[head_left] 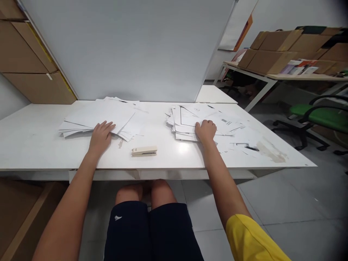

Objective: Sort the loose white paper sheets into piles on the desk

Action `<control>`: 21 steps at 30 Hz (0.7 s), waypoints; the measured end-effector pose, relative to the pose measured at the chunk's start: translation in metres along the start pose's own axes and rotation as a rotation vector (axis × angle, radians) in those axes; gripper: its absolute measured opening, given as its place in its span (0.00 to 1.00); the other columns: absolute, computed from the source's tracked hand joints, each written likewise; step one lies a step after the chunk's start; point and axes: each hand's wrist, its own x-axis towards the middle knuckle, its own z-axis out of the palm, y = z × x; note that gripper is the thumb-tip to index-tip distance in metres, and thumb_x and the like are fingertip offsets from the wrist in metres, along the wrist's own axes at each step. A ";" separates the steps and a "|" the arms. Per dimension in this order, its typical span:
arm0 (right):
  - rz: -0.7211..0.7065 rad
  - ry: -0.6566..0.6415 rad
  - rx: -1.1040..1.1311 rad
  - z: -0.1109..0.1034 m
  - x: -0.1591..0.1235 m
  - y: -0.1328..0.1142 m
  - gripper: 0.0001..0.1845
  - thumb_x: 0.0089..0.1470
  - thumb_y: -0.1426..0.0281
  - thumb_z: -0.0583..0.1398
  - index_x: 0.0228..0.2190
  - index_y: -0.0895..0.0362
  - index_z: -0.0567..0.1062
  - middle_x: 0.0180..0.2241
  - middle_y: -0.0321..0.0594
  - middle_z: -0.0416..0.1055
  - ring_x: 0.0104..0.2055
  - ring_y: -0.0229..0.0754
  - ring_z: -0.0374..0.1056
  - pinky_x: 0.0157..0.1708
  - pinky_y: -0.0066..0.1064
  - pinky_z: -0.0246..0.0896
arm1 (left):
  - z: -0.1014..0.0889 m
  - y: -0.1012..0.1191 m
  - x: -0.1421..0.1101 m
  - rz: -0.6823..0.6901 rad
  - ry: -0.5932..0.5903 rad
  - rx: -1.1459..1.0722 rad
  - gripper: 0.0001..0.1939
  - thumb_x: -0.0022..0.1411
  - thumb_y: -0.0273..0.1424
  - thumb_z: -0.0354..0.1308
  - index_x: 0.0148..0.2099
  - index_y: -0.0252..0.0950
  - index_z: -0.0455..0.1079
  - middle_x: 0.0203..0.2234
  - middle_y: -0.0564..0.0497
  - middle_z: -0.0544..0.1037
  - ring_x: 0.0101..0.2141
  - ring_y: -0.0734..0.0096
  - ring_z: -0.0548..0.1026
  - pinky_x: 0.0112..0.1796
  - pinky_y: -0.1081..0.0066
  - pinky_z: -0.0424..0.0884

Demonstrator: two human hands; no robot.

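My left hand (101,136) rests on the near edge of a fanned, uneven stack of white paper (100,113), its fingers stretched out over the top sheets. Over at the right, my right hand (207,131) is on a messier pile of printed sheets (187,116). Its fingers are curled at the near edge of that pile, with the thumb on the left side; the fingertips are partly hidden. A cream stapler (144,151) lies on the table between the two hands, close to the front edge, touched by neither.
The white table (49,145) has a tall whitish board (141,47) standing along its back. Cardboard boxes (24,50) are stacked at the back left. Dark marks and a brownish stain (272,152) show at the table's right. Beyond stand a green chair (320,116) and a desk with boxes.
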 end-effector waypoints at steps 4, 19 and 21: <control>-0.161 0.122 0.080 -0.001 -0.004 -0.008 0.20 0.60 0.67 0.53 0.48 0.65 0.75 0.58 0.65 0.68 0.64 0.64 0.58 0.65 0.58 0.48 | 0.004 -0.002 0.006 -0.127 0.190 -0.051 0.16 0.67 0.36 0.48 0.48 0.40 0.75 0.48 0.40 0.81 0.55 0.49 0.75 0.61 0.50 0.61; -0.777 -0.511 0.482 0.029 -0.051 -0.167 0.17 0.66 0.71 0.53 0.51 0.58 0.77 0.56 0.50 0.75 0.59 0.51 0.67 0.60 0.44 0.61 | -0.024 -0.001 0.041 0.039 0.060 -0.166 0.12 0.67 0.41 0.55 0.44 0.38 0.71 0.38 0.45 0.78 0.49 0.54 0.76 0.63 0.51 0.60; -0.665 -0.526 0.497 0.032 -0.049 -0.162 0.18 0.66 0.71 0.53 0.52 0.59 0.76 0.56 0.50 0.74 0.60 0.52 0.67 0.60 0.44 0.61 | -0.023 0.000 0.040 0.071 -0.104 -0.218 0.14 0.66 0.42 0.57 0.47 0.39 0.73 0.42 0.44 0.79 0.55 0.52 0.74 0.66 0.49 0.54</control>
